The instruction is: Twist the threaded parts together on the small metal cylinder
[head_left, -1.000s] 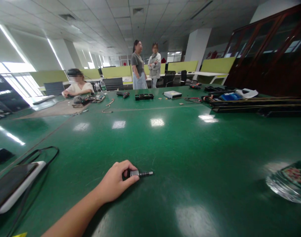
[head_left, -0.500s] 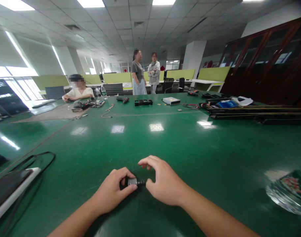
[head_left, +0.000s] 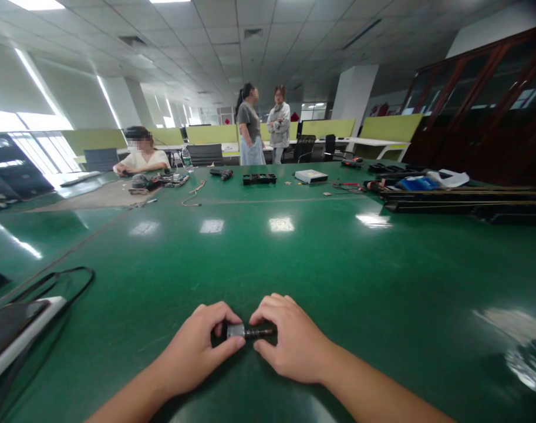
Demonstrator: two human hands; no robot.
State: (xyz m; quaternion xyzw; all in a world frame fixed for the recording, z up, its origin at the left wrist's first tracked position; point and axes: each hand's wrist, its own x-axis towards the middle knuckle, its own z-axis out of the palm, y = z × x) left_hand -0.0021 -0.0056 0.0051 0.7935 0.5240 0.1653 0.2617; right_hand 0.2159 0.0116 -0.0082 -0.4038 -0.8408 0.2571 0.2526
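While the left hand pinches the part by its silver end, seemingly to steady it and leave the dark shaft exposed, the right hand curls unclosed around that shaft, between both hands, low over the table.

Tool partly hidden, bottle cropped right

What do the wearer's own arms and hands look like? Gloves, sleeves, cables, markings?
Left hand and right hand both ungloved; no rings visible. Forearms bare as far as the frame shows: no sleeves, watch or cables in view. No markings I can make out.
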